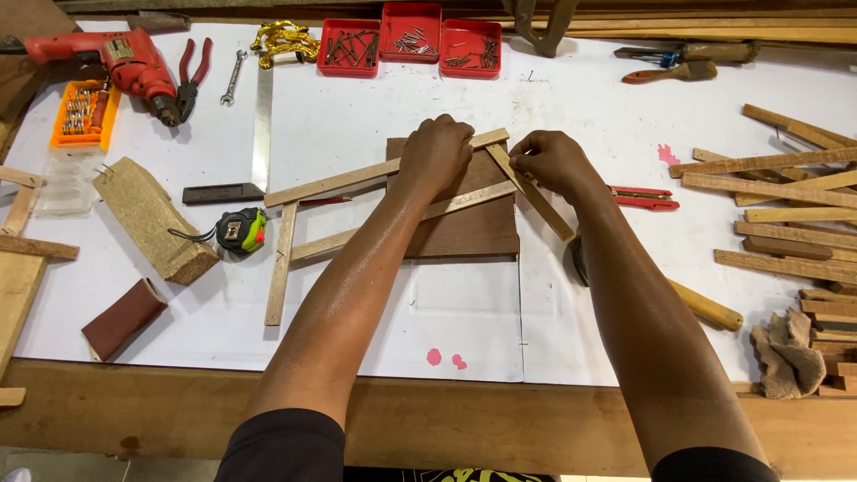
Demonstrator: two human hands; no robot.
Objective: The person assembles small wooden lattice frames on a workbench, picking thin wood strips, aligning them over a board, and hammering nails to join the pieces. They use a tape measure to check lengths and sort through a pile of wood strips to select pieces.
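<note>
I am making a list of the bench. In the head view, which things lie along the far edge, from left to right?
Red drill → red-handled pliers → small wrench → yellow chain → three red trays of nails → brush with wooden handle.

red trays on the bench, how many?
3, side by side at the far edge of the white bench top: left tray, middle tray set slightly further back, right tray. All hold small metal fasteners. None looks hidden.

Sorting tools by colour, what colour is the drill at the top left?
Red, with a dark chuck; the drill shows clearly in the head view.
</note>
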